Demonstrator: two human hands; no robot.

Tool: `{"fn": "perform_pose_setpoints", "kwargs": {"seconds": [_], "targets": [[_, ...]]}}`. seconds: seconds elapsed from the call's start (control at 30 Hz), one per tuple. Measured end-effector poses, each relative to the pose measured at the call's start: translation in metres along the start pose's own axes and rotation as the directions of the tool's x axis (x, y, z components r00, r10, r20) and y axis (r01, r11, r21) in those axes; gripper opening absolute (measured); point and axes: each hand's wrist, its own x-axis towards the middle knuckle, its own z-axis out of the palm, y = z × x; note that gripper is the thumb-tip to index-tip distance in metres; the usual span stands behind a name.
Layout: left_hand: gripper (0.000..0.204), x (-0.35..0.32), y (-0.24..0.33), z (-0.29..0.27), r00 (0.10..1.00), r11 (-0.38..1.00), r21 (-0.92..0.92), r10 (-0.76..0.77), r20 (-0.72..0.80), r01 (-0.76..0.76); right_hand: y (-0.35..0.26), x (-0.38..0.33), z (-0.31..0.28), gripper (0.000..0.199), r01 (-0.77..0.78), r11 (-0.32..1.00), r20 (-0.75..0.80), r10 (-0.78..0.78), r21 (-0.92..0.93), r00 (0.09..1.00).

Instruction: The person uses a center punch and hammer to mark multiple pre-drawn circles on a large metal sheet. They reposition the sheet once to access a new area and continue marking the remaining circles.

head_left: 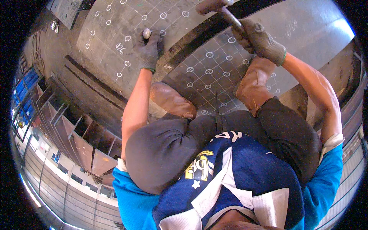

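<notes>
My left hand, in a dark grey work glove, is closed around a short metal punch. Its rounded shiny top faces up, and the lower end is hidden by the hand. Beneath it lies a grey steel plate marked with white grid lines and chalk circles. Gripped in my gloved right hand is a hammer, held by its handle over the plates. The hammer head is up and to the right of the punch, apart from it.
A second marked plate lies between my brown boots, with a dark gap separating it from the first. A bare plate extends right. Rusty metal racks stand at left.
</notes>
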Motion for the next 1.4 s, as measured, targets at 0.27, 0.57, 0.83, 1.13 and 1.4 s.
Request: {"fn": "perform_pose_setpoints", "kwargs": {"seconds": [0.27,0.57,0.83,1.13,1.4], "targets": [[0.029,0.008,-0.016,-0.004,1.0,0.994,-0.111,0.001,0.01,0.0,-0.023,0.01,0.031,0.041,0.284,0.884,0.161,-0.24,-0.372,0.957],[0.03,0.007,-0.003,-0.007,0.985,0.963,0.21,0.163,0.054,-0.171,-0.045,0.034,0.067,0.034,0.661,0.596,0.36,-0.555,-0.456,0.75],[0.047,0.001,0.008,-0.015,0.978,0.88,0.445,0.09,0.19,-0.167,-0.104,0.036,0.107,0.019,0.832,0.087,0.368,-0.868,-0.547,0.333],[0.037,0.007,0.014,-0.014,0.968,0.875,0.427,0.156,0.196,-0.227,-0.029,0.073,0.075,0.022,0.655,0.413,0.465,-0.474,-0.632,0.748],[0.032,0.057,0.073,-0.067,0.972,0.944,0.292,0.091,0.217,-0.153,-0.056,0.052,0.057,0.042,0.479,0.753,0.199,-0.439,-0.45,0.876]]}}
